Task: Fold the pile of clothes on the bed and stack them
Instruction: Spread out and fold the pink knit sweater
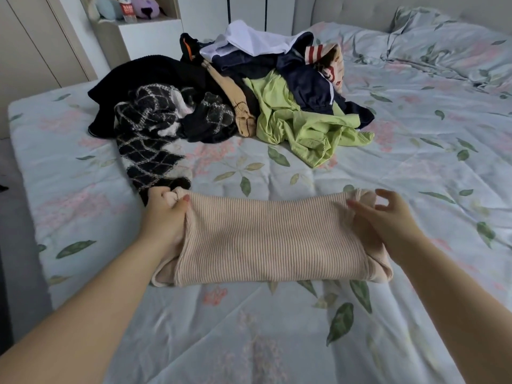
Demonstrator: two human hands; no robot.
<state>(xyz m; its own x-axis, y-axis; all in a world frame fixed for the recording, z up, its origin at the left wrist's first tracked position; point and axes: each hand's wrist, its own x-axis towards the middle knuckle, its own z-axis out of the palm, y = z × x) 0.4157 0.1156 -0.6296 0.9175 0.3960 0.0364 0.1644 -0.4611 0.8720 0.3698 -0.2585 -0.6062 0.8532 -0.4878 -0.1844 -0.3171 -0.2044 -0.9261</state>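
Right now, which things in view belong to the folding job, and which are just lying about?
Job: beige ribbed top, held at its ends by left hand and right hand; unfolded pile behind it, with black diamond knit, lime garment, navy jacket; bed.
Lying about: pillows; plush toys on the shelf.

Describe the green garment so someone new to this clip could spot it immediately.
On the bed with the floral cover, find the pile of clothes near its middle. At the pile's front right edge, in front of the navy jacket, lies the green garment: the only lime-coloured piece, smooth and crumpled.
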